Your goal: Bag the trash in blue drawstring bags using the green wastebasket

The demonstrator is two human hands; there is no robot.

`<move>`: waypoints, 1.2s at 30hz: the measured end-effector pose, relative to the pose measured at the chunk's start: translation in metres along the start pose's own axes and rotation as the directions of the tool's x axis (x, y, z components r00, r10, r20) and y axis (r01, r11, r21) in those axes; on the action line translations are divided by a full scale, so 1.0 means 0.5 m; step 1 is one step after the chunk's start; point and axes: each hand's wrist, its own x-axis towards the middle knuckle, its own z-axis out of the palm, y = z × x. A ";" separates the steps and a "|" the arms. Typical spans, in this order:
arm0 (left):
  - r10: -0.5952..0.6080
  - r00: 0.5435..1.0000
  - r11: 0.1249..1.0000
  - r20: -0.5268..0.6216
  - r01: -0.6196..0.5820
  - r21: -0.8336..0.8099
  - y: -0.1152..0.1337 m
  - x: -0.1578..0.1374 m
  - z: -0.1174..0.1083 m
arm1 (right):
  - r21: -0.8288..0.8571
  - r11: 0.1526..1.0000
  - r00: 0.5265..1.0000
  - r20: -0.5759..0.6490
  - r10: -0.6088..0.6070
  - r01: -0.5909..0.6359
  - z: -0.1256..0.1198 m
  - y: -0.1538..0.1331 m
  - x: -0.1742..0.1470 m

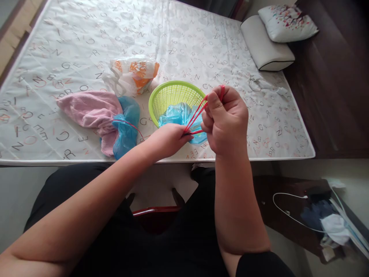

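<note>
Red string [198,112] runs in loops between my two hands, above the front edge of the mattress. My left hand [171,140] is closed on one end of it, fingers pressed together. My right hand [226,117], in a fist with the thumb on top, grips the other end a little higher. Just beyond the hands sits a green plastic basket [152,100]. A blue plastic bag [177,113] lies in it and spills over the near rim, partly hidden by my hands.
Left of the basket lie a pink cloth [92,107] with a blue plastic bag [127,132] and a thin red string on it. Behind them is a clear and orange plastic bag [135,73]. Pillows [268,46] rest at the far right of the letter-printed mattress [187,46].
</note>
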 end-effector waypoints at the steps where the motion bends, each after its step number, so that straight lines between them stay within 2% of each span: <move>1: 0.017 1.000 1.000 -0.001 -0.017 -0.014 -0.001 -0.002 -0.001 | 0.010 1.000 1.000 -0.001 -0.010 0.010 0.000 0.000 0.000; 4: 0.070 0.996 0.979 -0.062 -0.080 -0.188 -0.001 -0.010 0.000 | 0.007 1.000 1.000 -0.023 -0.020 0.020 0.000 0.002 0.000; 7: 0.074 0.979 0.887 -0.190 -0.152 -0.437 0.004 -0.022 -0.002 | -0.037 0.999 0.998 -0.061 -0.011 0.008 -0.006 0.013 0.007; 9: 0.069 0.973 0.833 -0.222 -0.179 -0.523 0.012 -0.029 -0.008 | -0.050 0.999 0.997 -0.073 -0.013 0.009 -0.016 0.028 0.015; 11: 0.095 0.980 0.835 -0.173 -0.174 -0.523 0.020 -0.031 -0.016 | -0.031 0.999 0.997 -0.079 -0.008 0.006 -0.030 0.045 0.023; 14: 0.107 0.992 0.893 -0.068 -0.126 -0.432 0.024 -0.028 -0.020 | 0.025 0.999 0.997 -0.071 0.023 -0.021 -0.046 0.055 0.030; 17: 0.014 0.987 0.918 -0.158 -0.075 -0.389 0.020 -0.022 -0.010 | 0.054 0.998 0.997 -0.063 0.038 -0.034 -0.039 0.032 0.025; 19: -0.020 0.978 0.904 -0.209 -0.071 -0.422 0.015 -0.017 0.000 | 0.110 0.993 0.998 -0.043 0.045 -0.040 -0.022 0.004 0.017; 22: 0.015 0.979 0.862 -0.203 -0.115 -0.493 0.011 -0.010 0.010 | 0.194 0.980 1.000 0.007 0.028 -0.029 0.008 -0.033 0.001; 25: 0.044 0.971 0.812 -0.234 -0.171 -0.558 0.012 -0.009 0.012 | 0.161 0.987 1.000 0.028 0.000 -0.005 0.024 -0.048 -0.009; 27: 0.067 0.980 0.796 -0.189 -0.167 -0.582 0.012 -0.011 0.008 | 0.181 0.984 0.999 0.047 -0.002 -0.007 0.025 -0.053 -0.012; 29: 0.093 0.992 0.813 -0.086 -0.125 -0.569 0.010 -0.016 0.006 | 0.239 0.971 0.998 0.067 -0.016 -0.001 0.023 -0.059 -0.013; 32: 0.117 0.992 0.870 0.041 -0.082 -0.486 0.006 -0.020 0.009 | 0.215 0.977 0.986 0.164 -0.040 0.004 0.019 -0.074 -0.015; 34: 0.117 0.993 0.892 0.006 -0.102 -0.441 0.004 -0.020 0.015 | 0.134 0.991 0.955 0.289 -0.064 0.026 0.016 -0.082 -0.017; 36: 0.095 0.991 0.893 -0.093 -0.126 -0.433 0.004 -0.016 0.019 | 0.110 0.992 0.906 0.414 -0.094 0.053 0.011 -0.083 -0.018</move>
